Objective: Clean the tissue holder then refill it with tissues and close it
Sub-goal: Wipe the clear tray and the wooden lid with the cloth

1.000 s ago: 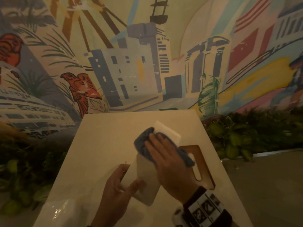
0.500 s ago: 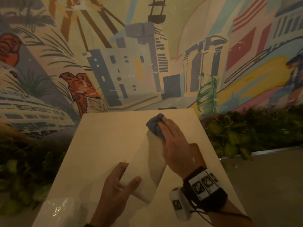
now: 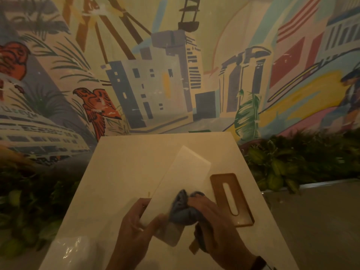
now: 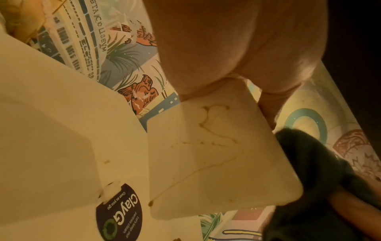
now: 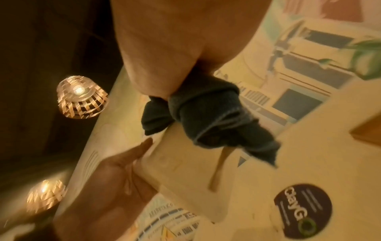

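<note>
A person is cleaning a white tissue holder (image 3: pixel 181 184) that is lying at an angle on a cream table (image 3: pixel 120 172). The left hand (image 3: pixel 136 228) is gripping the holder's near end, thumb and fingers curled around it. The right hand (image 3: pixel 212 227) is clutching a bunched dark blue cloth (image 3: pixel 183 209) and pressing it onto the holder near that same end. The wiping step seems to be under way. Brown dried drip stains (image 4: pixel 208 124) are showing on the near end face, so the next move probably calls for rubbing there. The brown slotted lid (image 3: pixel 231 197) is lying off, just right of the holder. A clear plastic packet (image 3: pixel 70 250), perhaps the tissues, is sitting at the near left. Behind, a colourful city mural (image 3: pixel 155 84) is filling the wall, with leafy plants (image 3: pixel 292 162) below.
</note>
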